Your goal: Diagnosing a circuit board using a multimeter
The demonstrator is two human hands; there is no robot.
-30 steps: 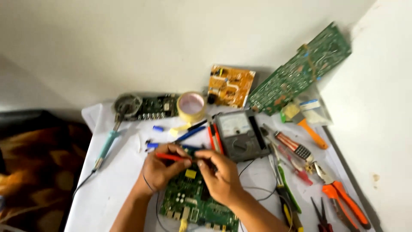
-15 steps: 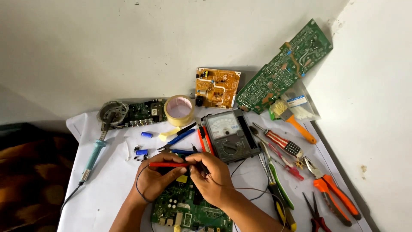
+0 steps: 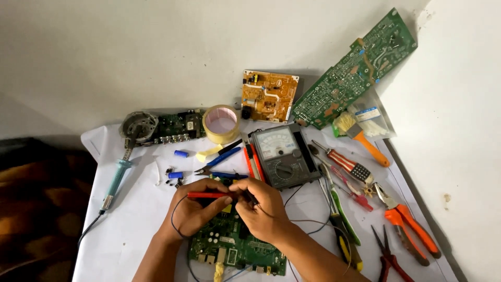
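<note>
Surface: white sheet (image 3: pixel 130 224) spread over a table set against pale walls; every place below is given relative to the green circuit board.
Soldering iron (image 3: pixel 116 180): blue handle, well to the left of the board, its cord trailing off toward the sheet's left edge.
Small parts: blue capacitors (image 3: pixel 176 175) and dark bits lie up and to the left of the board.
Left hand (image 3: pixel 194 209): rests on the board's upper left corner, fingers closed around a red probe (image 3: pixel 206 195) that lies nearly level and points right.
Green circuit board (image 3: pixel 235 245): lies flat at the bottom middle of the sheet, crowded with chips, connectors along its near edge and a yellow patch; both hands cover its upper part.
Right hand (image 3: pixel 263 209): sits on the board's upper right part, fingers pinched on a black probe (image 3: pixel 249 197); its tip is hidden, so where it touches cannot be told.
Tape roll (image 3: pixel 221 124): tan, well above the board.
Analogue meter (image 3: pixel 284 155): dark grey with a dial face, just above and right of the board, thin leads running from it toward the hands.
Tools: screwdrivers (image 3: pixel 342 162), orange-handled pliers (image 3: pixel 409 227) and a brush (image 3: pixel 360 137) lie to the right of the board.
Other boards: an orange one (image 3: pixel 270 95) and a long green one (image 3: pixel 355 70) lean on the wall, far above and right.
</note>
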